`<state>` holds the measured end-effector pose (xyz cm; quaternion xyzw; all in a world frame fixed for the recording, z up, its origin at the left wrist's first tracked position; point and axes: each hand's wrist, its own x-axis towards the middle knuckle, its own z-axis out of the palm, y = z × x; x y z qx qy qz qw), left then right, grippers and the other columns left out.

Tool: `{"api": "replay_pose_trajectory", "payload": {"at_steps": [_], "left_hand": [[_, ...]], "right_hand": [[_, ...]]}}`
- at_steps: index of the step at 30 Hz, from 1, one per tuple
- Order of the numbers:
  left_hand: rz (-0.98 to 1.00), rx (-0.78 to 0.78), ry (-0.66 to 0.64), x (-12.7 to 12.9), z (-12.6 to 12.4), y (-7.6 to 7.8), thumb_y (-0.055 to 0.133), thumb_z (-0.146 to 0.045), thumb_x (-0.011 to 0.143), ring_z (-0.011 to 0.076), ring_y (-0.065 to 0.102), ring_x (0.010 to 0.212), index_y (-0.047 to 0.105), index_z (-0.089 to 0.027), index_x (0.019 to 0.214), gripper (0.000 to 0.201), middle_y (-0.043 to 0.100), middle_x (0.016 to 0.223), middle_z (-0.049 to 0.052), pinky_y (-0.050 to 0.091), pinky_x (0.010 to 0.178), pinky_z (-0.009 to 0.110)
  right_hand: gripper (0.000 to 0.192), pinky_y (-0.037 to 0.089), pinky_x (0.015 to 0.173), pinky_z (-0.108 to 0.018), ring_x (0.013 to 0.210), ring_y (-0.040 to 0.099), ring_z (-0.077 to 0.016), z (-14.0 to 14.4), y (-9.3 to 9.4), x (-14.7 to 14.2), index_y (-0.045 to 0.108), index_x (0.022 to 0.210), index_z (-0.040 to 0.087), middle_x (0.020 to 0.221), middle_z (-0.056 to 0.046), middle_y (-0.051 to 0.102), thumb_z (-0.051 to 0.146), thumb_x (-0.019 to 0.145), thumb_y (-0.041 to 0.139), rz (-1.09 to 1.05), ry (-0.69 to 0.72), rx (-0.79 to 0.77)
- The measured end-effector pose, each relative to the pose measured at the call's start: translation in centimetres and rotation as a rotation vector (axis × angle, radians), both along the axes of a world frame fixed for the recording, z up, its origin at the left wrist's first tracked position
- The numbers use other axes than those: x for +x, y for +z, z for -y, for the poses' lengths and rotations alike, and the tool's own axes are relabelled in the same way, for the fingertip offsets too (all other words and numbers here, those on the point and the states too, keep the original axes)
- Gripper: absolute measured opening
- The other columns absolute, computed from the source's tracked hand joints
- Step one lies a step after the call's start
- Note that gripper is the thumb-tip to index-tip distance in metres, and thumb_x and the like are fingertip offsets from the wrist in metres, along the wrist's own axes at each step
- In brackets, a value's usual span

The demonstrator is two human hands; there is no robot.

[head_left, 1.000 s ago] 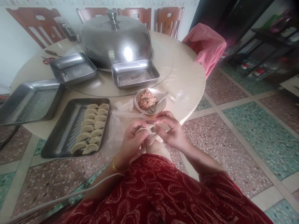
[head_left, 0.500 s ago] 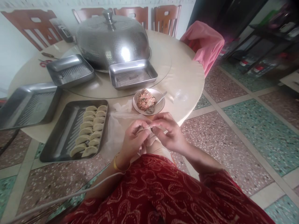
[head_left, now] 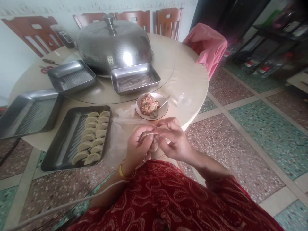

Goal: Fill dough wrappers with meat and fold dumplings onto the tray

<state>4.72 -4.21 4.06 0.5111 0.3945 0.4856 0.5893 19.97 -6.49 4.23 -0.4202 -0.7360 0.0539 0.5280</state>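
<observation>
Both our hands meet just in front of our lap, at the near edge of the round beige counter. Left hand and right hand both pinch one pale folded dough dumpling between thumbs and fingertips; fingers curled tight on its seam. Dumpling mostly hidden by the fingers, only a strip of the edge shows. Yellow bangle on our left wrist.

Just beyond the hands: small white round bowl with pinkish minced filling, metal spoon resting in it, handle pointing right. Crumpled clear plastic sheet lies on the counter, left of the hands and touching the bowl's near side.

Left of that: dark rectangular steel tray overhanging the counter edge, two rows of finished pale crescent dumplings along its right side. Further left, second steel tray, tilted. Two smaller steel trays sit on the glass turntable, beside a large perforated steel dome cover with knob on top.

Pink cloth draped over a chair at the counter's right. Wooden chairs behind the counter. Our red patterned garment fills the bottom of view; white cable runs across the lower left.
</observation>
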Motion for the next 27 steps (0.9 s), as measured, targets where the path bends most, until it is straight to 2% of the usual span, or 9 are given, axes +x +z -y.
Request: {"api": "replay_pose_trajectory", "payload": {"at_steps": [4,9,14,21,27], "left_hand": [[0.003,-0.034,0.009,-0.2,-0.2,-0.7,0.069,-0.026,0.079,0.0063,0.052,0.049,0.066,-0.019,0.087,0.011,0.071,0.084,0.001,0.044,0.046,0.019],[-0.009,-0.007,-0.018,0.0,-0.3,-0.6,0.069,-0.024,0.078,0.0065,0.054,0.052,0.065,-0.02,0.083,0.008,0.071,0.104,0.003,0.046,0.048,0.021],[-0.081,0.055,-0.06,0.2,-0.4,-1.0,0.067,-0.022,0.08,0.0064,0.054,0.054,0.064,-0.021,0.087,0.008,0.07,0.101,0.002,0.047,0.052,0.021],[-0.203,0.121,-0.128,0.3,-0.9,-1.8,0.065,-0.025,0.082,0.0045,0.053,0.054,0.06,-0.02,0.093,0.013,0.066,0.107,0.003,0.047,0.049,0.018],[-0.201,0.121,-0.203,0.6,-1.0,-1.3,0.061,-0.022,0.082,0.0013,0.052,0.048,0.058,-0.019,0.087,0.007,0.062,0.104,0.001,0.044,0.044,0.016]], "right_hand": [[0.031,0.057,0.078,-0.043,0.101,0.06,-0.0229,0.3,-0.3,1.0,0.064,0.114,0.03,0.104,-0.004,0.061,0.015,0.087,0.059,-0.11,-0.03,-0.014],[0.016,0.057,0.081,-0.043,0.098,0.063,-0.0219,0.6,-1.3,1.8,0.065,0.1,0.025,0.099,-0.004,0.063,0.02,0.085,0.065,-0.171,-0.027,-0.239],[0.004,0.056,0.081,-0.039,0.089,0.065,-0.0178,0.4,-2.0,1.7,0.066,0.086,0.023,0.093,-0.003,0.065,0.02,0.085,0.066,-0.266,-0.019,-0.368],[0.006,0.055,0.079,-0.037,0.084,0.064,-0.0164,0.1,-2.3,1.7,0.067,0.083,0.023,0.09,-0.003,0.066,0.021,0.086,0.063,-0.368,-0.03,-0.451],[0.009,0.054,0.078,-0.035,0.084,0.064,-0.0163,-0.1,-2.0,1.7,0.066,0.082,0.022,0.087,-0.003,0.066,0.016,0.086,0.061,-0.357,-0.038,-0.427]]}}
